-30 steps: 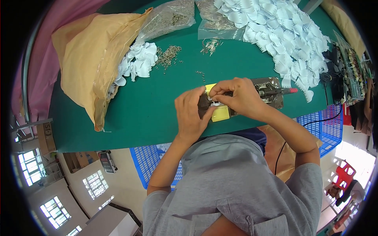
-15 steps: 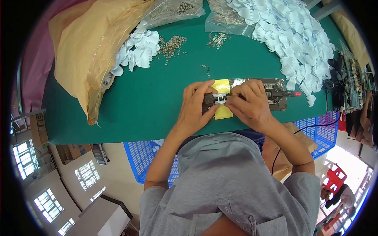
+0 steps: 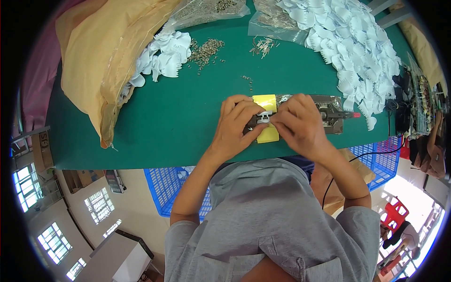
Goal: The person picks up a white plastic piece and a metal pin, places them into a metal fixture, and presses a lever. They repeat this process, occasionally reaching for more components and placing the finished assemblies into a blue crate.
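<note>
A white plastic hair claw clip sits at the left end of a dark metal fixture, between two yellow patches. My left hand closes on it from the left, index finger above and thumb below. From the right, my right hand has its thumb and fingertips pinched together at the clip's right side. Whatever those fingertips hold is too small or hidden to make out. The fixture's red-tipped lever points to the right.
Toothed white clip halves lie in a large heap at right and a smaller pile spilling from a tan sack. Small metal springs and thin pins lie on the green table. Blue baskets stand below.
My left fingers have shifted slightly right, closer about the clip, which now looks tilted. My right hand stays pinched beside it. The whole view has shifted slightly.
</note>
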`<act>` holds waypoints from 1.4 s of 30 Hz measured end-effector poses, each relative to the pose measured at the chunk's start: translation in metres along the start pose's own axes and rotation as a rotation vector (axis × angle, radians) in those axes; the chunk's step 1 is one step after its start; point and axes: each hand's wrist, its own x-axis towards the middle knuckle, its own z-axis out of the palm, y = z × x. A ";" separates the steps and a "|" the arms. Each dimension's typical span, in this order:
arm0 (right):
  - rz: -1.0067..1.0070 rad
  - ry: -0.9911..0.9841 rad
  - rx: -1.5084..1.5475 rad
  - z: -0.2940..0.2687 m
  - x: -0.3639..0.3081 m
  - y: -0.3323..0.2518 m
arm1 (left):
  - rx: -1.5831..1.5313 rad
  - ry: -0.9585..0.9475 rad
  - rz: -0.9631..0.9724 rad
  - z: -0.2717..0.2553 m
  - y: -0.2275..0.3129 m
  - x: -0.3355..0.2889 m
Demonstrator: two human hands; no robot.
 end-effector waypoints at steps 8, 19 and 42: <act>0.376 -0.294 0.261 0.011 0.072 0.047 | -0.064 0.027 -0.013 0.007 -0.006 -0.005; 0.171 -0.296 0.104 0.049 0.103 0.062 | -0.096 0.030 -0.021 0.006 -0.006 -0.007; 0.332 -0.461 0.178 -0.020 0.082 0.106 | -0.083 0.057 -0.013 0.005 -0.002 -0.005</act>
